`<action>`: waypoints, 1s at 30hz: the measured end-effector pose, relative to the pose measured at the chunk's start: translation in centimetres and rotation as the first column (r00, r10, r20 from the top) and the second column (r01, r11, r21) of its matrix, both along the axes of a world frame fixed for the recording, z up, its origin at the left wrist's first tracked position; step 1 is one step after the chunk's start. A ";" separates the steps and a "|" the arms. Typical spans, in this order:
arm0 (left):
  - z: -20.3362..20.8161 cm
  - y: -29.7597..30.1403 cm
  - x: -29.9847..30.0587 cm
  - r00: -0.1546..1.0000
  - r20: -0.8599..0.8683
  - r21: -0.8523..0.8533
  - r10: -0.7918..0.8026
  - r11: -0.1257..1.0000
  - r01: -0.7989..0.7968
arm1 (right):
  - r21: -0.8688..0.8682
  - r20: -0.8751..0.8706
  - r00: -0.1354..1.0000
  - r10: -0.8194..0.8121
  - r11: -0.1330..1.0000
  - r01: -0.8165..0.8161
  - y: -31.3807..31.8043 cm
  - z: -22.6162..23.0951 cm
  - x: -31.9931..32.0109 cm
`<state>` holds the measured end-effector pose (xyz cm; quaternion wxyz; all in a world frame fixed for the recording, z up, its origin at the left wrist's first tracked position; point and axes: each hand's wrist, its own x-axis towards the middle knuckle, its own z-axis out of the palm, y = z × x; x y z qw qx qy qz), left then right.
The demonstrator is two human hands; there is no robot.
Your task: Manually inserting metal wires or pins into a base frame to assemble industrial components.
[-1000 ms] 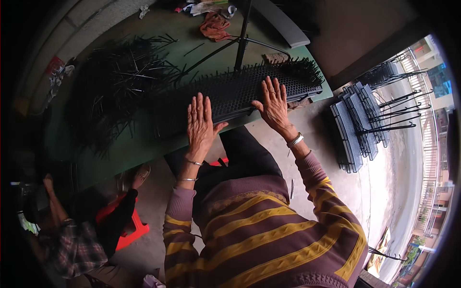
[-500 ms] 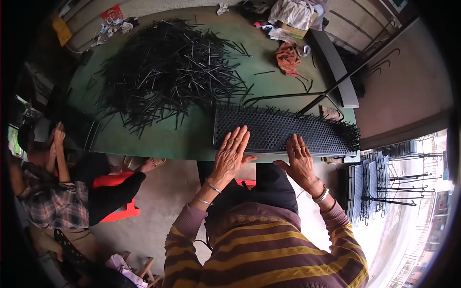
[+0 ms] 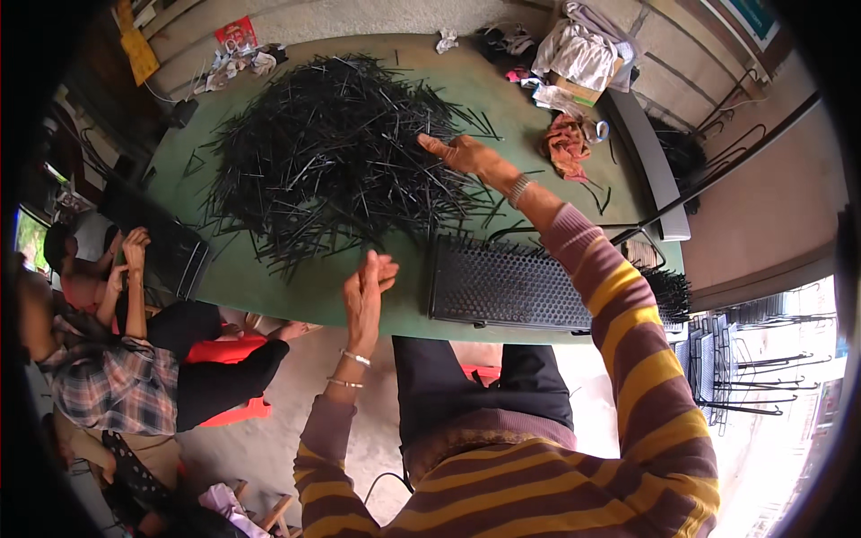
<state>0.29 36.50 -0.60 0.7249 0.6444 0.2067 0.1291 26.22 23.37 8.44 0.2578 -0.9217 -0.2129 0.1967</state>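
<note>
A big heap of thin black rods (image 3: 332, 152) lies loosely piled on the green table (image 3: 296, 300). My right hand (image 3: 462, 154) reaches to the heap's right side; one finger stretches out over the rods and the others are partly hidden, and I see nothing held. By the heap's near edge hovers my left hand (image 3: 364, 300), thumb side up, its fingers extended and nothing visible in them. To the right, near the table's front edge, a black perforated metal rack (image 3: 502, 285) lies flat, with short black rods sticking up along its far edge and right end.
An orange-red cloth (image 3: 567, 148) and a roll of tape lie at the back right, beside a box with rags (image 3: 578, 54). A long black bar (image 3: 717, 166) slants across the right. Finished-looking racks (image 3: 717, 359) stack beyond the table. People sit at the left on red stools (image 3: 238, 408).
Both hands have left the perforated rack. My right hand has moved far forward and left to the heap; my left hand has moved left. The view has shifted slightly.
</note>
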 end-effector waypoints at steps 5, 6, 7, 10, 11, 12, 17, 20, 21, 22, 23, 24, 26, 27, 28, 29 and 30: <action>-5.5 1.5 6.6 0.985 -0.171 -0.326 0.003 0.944 -0.060 | 0.062 0.120 0.983 -0.138 0.989 0.132 1.6 -5.4 2.5; -6.1 1.4 8.2 0.975 -0.220 -0.404 0.028 0.907 -0.117 | 0.043 -0.002 0.994 -0.109 0.993 0.109 1.6 -5.4 2.7; -5.9 1.6 9.3 0.975 -0.220 -0.412 0.026 0.904 -0.117 | 0.027 -0.125 0.989 -0.079 0.996 0.083 1.6 -5.3 2.7; -5.2 1.9 11.5 0.960 -0.270 -0.451 0.074 0.871 -0.194 | -0.075 -0.297 0.951 0.082 0.991 -0.109 1.0 -5.7 2.1; -4.6 1.6 12.1 0.957 -0.282 -0.442 0.065 0.877 -0.190 | -0.118 -0.022 0.999 0.041 0.992 -0.044 0.6 -7.2 2.0; -4.5 1.8 12.1 0.950 -0.304 -0.429 0.069 0.881 -0.202 | -0.142 0.247 0.969 0.021 0.990 0.014 0.9 -7.7 1.3; -4.9 1.7 14.1 0.953 -0.277 -0.495 0.120 0.832 -0.248 | -0.220 0.176 0.980 0.088 0.974 -0.048 0.5 -8.1 4.0; -5.1 1.8 14.4 0.943 -0.300 -0.595 0.147 0.744 -0.305 | -0.015 -0.206 0.975 -0.078 0.997 0.077 2.0 -6.0 2.7; -5.1 1.6 14.7 0.946 -0.299 -0.620 0.128 0.728 -0.294 | 0.034 -0.243 0.967 -0.081 0.995 0.092 2.1 -6.1 2.9; -5.1 1.3 15.2 0.946 -0.298 -0.622 0.123 0.727 -0.291 | 0.032 -0.242 0.967 -0.085 0.995 0.096 2.1 -6.3 2.9; -5.1 0.8 15.8 0.952 -0.287 -0.609 0.102 0.748 -0.264 | 0.092 -0.365 0.921 -0.139 0.979 0.184 2.2 -6.5 2.9; -5.5 0.9 16.3 0.956 -0.279 -0.596 0.088 0.765 -0.245 | 0.140 -0.487 0.857 -0.170 0.953 0.269 2.8 -6.6 2.4; -5.9 1.9 16.8 0.937 -0.338 -0.604 0.084 0.745 -0.285 | 0.122 -0.450 0.879 -0.158 0.964 0.236 4.3 -5.1 1.0; -5.5 1.5 17.3 0.937 -0.341 -0.606 0.070 0.746 -0.276 | 0.129 -0.486 0.858 -0.165 0.958 0.257 3.9 -5.2 1.8; -5.7 2.2 17.3 0.935 -0.345 -0.602 0.077 0.746 -0.283 | 0.142 -0.524 0.838 -0.151 0.955 0.261 4.3 -5.2 1.8; -6.5 3.1 17.3 0.952 -0.305 -0.625 0.017 0.751 -0.214 | 0.221 -0.516 0.850 -0.107 0.942 0.253 4.5 -5.5 1.2; -6.0 2.3 17.6 0.953 -0.302 -0.633 0.003 0.747 -0.203 | 0.213 -0.513 0.850 -0.122 0.941 0.263 4.0 -5.7 1.4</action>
